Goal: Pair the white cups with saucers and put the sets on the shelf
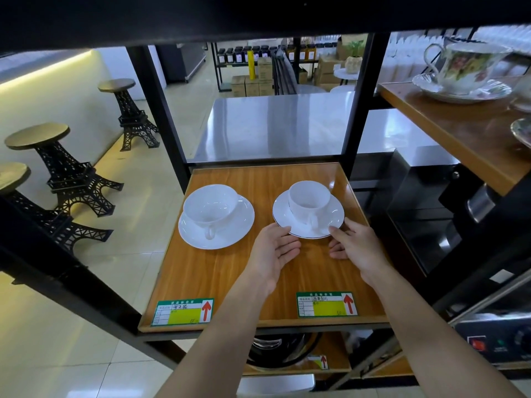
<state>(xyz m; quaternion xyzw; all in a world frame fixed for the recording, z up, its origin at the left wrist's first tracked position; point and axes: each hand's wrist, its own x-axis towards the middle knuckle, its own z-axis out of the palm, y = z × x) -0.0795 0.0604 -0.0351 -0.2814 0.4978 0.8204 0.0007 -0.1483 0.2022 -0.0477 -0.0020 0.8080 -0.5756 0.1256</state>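
Both hands, the left hand [274, 248] and right hand [355, 245], are open and touch the near rim of the right saucer [336, 222], which carries a white cup [309, 199] on the wooden shelf [258, 277].

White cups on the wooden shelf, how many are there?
2. One white cup sits on the left saucer; the other sits on the right saucer, whose near rim both hands touch. None appear hidden.

Two cup-and-saucer sets [308, 213] on shelf [258, 277]

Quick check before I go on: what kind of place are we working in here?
Probably a shop or café showroom: green-and-yellow price labels on the wooden display shelf, stacked cardboard boxes beyond, and black Eiffel-tower-shaped bar stools along a counter.
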